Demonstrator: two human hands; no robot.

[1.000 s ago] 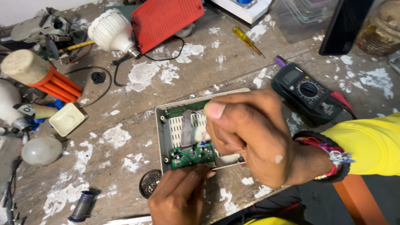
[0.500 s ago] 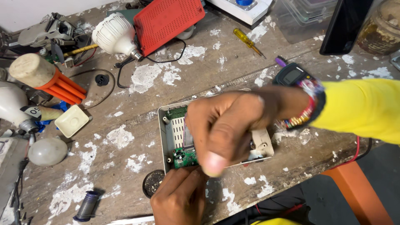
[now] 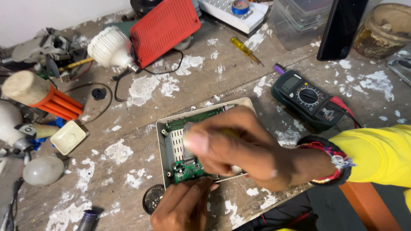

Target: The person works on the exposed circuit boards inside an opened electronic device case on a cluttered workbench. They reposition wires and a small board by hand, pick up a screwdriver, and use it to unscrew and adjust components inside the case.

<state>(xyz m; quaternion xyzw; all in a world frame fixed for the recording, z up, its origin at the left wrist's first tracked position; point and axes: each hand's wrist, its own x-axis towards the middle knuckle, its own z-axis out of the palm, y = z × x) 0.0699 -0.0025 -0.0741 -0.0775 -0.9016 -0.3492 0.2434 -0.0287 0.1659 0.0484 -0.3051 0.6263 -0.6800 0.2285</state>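
R hand (image 3: 244, 149) shifted left over open white case (image 3: 165, 128); L hand (image 3: 182, 207) steadies edge.

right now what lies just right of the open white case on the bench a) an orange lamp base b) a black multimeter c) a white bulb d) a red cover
b: the black multimeter with its dial lies right of the white case, while the red cover, bulb and orange base are up or to the left.

Grey rectangular screen (image 3: 290, 83) on dark green multimeter (image 3: 307, 99), right of centre. Tall black phone screen (image 3: 341, 26) leaning at top right, dark.
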